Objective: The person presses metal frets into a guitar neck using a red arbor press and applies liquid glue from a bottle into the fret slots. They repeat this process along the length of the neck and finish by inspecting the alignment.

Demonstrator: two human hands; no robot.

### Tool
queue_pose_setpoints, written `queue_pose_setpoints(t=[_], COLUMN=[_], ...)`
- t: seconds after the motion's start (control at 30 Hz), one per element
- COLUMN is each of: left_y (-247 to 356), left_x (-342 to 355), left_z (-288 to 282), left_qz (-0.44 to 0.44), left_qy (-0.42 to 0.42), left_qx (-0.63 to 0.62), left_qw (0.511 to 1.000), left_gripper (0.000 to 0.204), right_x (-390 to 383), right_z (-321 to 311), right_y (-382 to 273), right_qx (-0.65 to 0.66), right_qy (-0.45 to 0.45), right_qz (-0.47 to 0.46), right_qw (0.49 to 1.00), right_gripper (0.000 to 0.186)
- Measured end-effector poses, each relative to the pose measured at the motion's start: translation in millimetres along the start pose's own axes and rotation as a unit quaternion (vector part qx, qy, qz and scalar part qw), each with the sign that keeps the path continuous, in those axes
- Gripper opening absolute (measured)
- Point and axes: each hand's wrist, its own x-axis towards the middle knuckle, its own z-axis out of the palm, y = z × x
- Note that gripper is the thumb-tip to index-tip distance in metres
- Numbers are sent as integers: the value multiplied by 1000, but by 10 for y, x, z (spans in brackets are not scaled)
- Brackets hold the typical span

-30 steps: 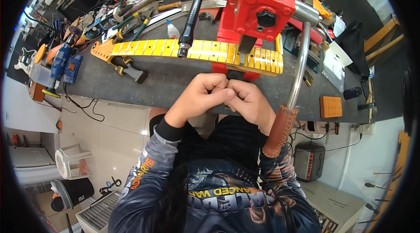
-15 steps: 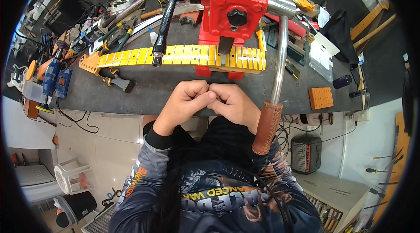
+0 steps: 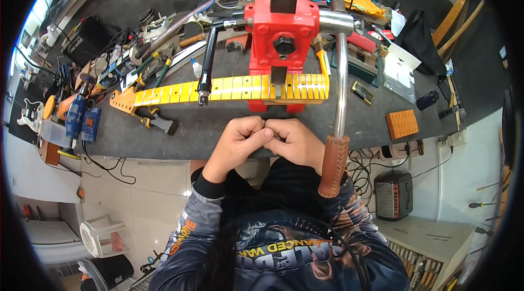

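My left hand (image 3: 240, 143) and my right hand (image 3: 295, 143) meet knuckle to knuckle at the front edge of the dark workbench (image 3: 155, 146), fingers curled; anything inside them is hidden. Just beyond them a yellow guitar neck (image 3: 185, 90) lies crosswise in a red arbor press (image 3: 281, 34), under its dark ram (image 3: 278, 75). A black handle (image 3: 208, 53) hangs down from the press's left side over the neck. The press's steel lever (image 3: 341, 89), with a brown leather grip (image 3: 333, 168), reaches down past my right forearm. A grey clamp (image 3: 164, 126) sits below the headstock.
Assorted hand tools (image 3: 164, 56) crowd the bench's back left, beside a blue rotary tool (image 3: 75, 116). To the right are a wooden block with holes (image 3: 402, 124), a dark bottle (image 3: 427, 100) and a clear plastic bag (image 3: 398, 81). A small amplifier (image 3: 393, 195) stands below on the right.
The head view has shifted, showing more of the back of the bench. My hands stay together in much the same pose; the neck and press look unchanged.
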Motion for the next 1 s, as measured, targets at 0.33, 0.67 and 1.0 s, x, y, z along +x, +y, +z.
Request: queue_pose_setpoints(t=[0.33,0.67,1.0], left_y=[16,-35,-27], left_x=[25,-27,-19], left_z=[4,38,73], left_qz=[-16,-20,-17], left_qy=[3,-13,-1], left_qx=[-35,-35,-32], left_qw=[999,999,999], left_gripper=[39,36,33], right_x=[4,-31,-39], right_z=[-10,24,33], right_y=[-34,25,25], right_qx=[3,-60,-76], right_qy=[-5,1,18], right_qz=[17,17,0], right_qw=[1000,998,997], right_gripper=[17,26,25])
